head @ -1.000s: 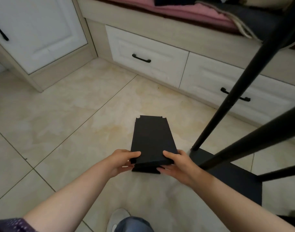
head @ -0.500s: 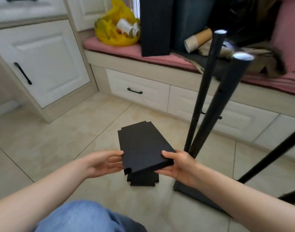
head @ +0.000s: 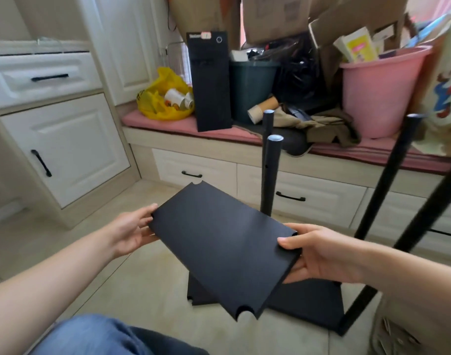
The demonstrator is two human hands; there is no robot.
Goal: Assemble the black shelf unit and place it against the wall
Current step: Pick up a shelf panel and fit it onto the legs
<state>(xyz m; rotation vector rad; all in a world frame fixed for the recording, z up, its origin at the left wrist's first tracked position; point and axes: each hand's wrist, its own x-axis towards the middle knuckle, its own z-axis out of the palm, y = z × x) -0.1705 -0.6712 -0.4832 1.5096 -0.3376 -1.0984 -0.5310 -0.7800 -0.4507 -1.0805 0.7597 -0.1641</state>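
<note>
i have the shelf panel (head: pixel 219 247) in the air, above and a little to the left of the base panel (head: pixel 308 303), tilted so that its far corner sits higher than the near one. my left hand (head: pixel 132 231) grips one long edge, thumb on top and fingers curled under. my right hand (head: pixel 319 254) pinches the opposite edge the same way, thumb pressed on the top face and fingers beneath. i hold it by the sides so the corners stay free. each corner has a half-round notch (head: pixel 243 310), and i judge these are meant to seat against the poles (head: pixel 269 175) that stand up from the base panel.

a second panel (head: pixel 198 293) lies flat on the floor (head: pixel 142 278) just beside the base panel's left edge, partly hidden under the one i hold, so it is within reach for later.

the shelf unit is far from done: only the base panel and its poles are up. next i would level my panel, bring it over the pole tops above the base panel and line up all four notches; a skewed approach could jam it or knock a pole.
</note>
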